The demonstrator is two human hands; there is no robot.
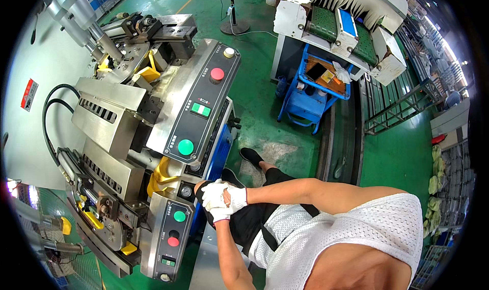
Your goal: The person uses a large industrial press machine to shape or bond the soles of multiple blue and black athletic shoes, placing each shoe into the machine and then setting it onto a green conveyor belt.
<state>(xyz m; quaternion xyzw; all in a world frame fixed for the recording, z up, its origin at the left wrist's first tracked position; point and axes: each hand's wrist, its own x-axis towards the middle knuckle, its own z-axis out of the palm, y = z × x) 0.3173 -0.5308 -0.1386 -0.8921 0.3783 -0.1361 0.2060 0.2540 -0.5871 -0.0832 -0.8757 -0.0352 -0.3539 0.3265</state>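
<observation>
Both my hands wear white knit gloves and rest together on my bent knee, beside the machine's edge. My left hand (214,202) comes up from the lower edge, and my right hand (235,198) reaches in from the right and lies against it. Their fingers are folded in on each other, and some are hidden. No tool or part shows in either. A brownish patch is visible where the gloves meet. Nearest to them are a lower control panel (170,234) with green and red buttons and a small round dial (186,190) on the machine.
A larger button panel (201,104) slopes above my hands. Left of it are metal machine heads (109,117) with yellow guards (162,177) and black hoses (48,106). A blue cart (305,104) stands ahead, near a conveyor machine (326,22). Rails run along the green floor.
</observation>
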